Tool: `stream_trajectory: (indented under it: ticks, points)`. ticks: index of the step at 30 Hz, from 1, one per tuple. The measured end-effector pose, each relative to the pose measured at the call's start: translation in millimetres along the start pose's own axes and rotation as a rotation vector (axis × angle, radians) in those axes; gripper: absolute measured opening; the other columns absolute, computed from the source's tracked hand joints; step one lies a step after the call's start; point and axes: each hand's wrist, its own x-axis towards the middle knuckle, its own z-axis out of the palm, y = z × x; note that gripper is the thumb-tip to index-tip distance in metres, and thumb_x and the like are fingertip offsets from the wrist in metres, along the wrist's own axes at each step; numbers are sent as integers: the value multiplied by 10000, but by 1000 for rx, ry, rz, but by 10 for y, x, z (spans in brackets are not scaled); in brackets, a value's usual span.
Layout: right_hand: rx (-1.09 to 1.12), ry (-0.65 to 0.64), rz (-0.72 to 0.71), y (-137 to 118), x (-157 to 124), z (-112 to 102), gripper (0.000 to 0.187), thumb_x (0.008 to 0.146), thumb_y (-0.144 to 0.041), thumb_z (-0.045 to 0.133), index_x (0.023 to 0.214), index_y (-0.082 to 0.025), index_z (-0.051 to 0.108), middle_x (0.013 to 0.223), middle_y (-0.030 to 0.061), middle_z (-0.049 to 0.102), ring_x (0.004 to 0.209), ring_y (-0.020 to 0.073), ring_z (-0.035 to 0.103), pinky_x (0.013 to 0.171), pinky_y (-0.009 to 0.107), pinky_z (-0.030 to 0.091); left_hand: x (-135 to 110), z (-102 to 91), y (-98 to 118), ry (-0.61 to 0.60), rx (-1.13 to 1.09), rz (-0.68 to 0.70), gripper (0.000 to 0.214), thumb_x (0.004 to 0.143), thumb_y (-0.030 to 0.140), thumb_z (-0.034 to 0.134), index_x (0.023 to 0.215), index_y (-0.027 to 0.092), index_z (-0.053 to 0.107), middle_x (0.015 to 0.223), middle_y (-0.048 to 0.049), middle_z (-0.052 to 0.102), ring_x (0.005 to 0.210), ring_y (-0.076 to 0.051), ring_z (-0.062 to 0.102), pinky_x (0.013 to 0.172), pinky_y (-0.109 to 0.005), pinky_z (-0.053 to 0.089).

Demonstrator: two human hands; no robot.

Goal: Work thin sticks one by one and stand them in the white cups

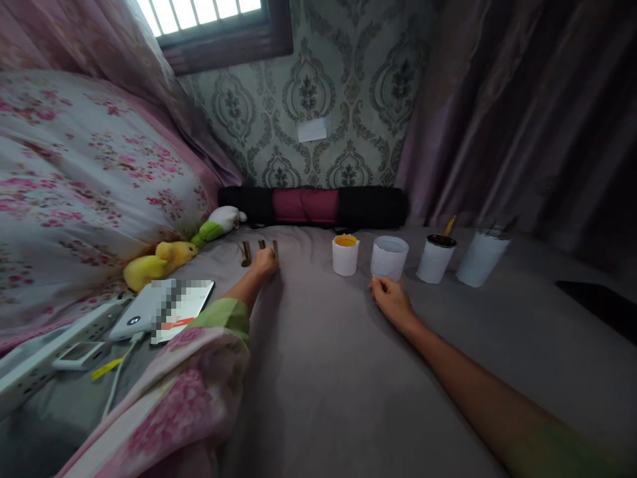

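Note:
My left hand (265, 263) is closed at a row of small upright brown, shiny pieces on the grey sheet. One brown piece (245, 253) stands to its left, and another brown piece (275, 249) shows just at its right edge. My fingers hide what they grip. My right hand (393, 299) rests loosely curled on the sheet, with nothing visible in it. Right behind it stands a white cup (389, 255). A white cup with a yellow inside (345, 257) is to the left. Rightward are a white cup with a dark rim (436, 260) and a taller white container (482, 259).
A black and maroon rolled bag (306, 206) lies along the patterned wall. Plush toys (162, 264), a phone (192, 305), a white power bank (142, 312) and a power strip (60, 345) are at left. A dark flat object (597, 305) lies at far right.

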Motion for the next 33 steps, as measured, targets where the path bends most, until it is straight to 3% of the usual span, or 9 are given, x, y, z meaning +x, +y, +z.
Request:
stream_trajectory:
  ticks: [6,17,33]
  points:
    - [0,3,-12,18,-4,11,368,793,-414,334,694,-167,588,575,27,553,503,122,479,467,213,324,26,82,-32,16,45,1,161,702,141,491,811,76,589,901,-160,607,925,-251,554,803,-311,398]
    - [-24,-7,1,-26,-10,-3,368,795,-409,331,692,-167,589,552,17,538,493,120,465,462,214,298,75,158,-80,11,44,-29,78,691,114,524,760,93,554,805,-119,597,865,-227,555,733,-273,409]
    - [-12,-19,-11,-12,-7,1,378,798,-409,329,703,-156,593,565,21,544,499,115,458,462,212,278,107,171,-86,6,60,-67,246,690,138,478,891,141,618,911,-150,619,927,-244,555,787,-319,407]
